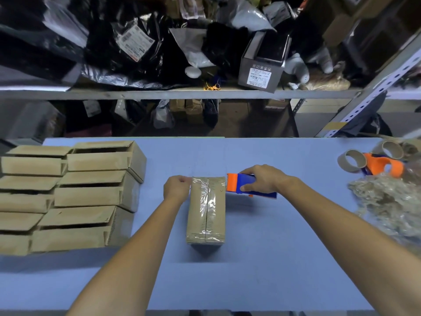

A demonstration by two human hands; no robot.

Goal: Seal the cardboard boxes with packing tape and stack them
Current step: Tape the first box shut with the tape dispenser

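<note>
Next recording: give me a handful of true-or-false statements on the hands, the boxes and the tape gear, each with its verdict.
1. The right hand grips a blue and orange tape dispenser. True.
2. The middle box has no tape on it. False: clear tape runs along its top seam.
3. The open boxes on the left are stacked. True.
4. The left hand hangs clear of the middle box. False: it holds the box's far left corner.
5. Empty cardboard cores lie beside the left stack. False: the tape cores lie at the far right.

Blue table (273, 258), grey metal shelf (159, 93), seemingly dim
</note>
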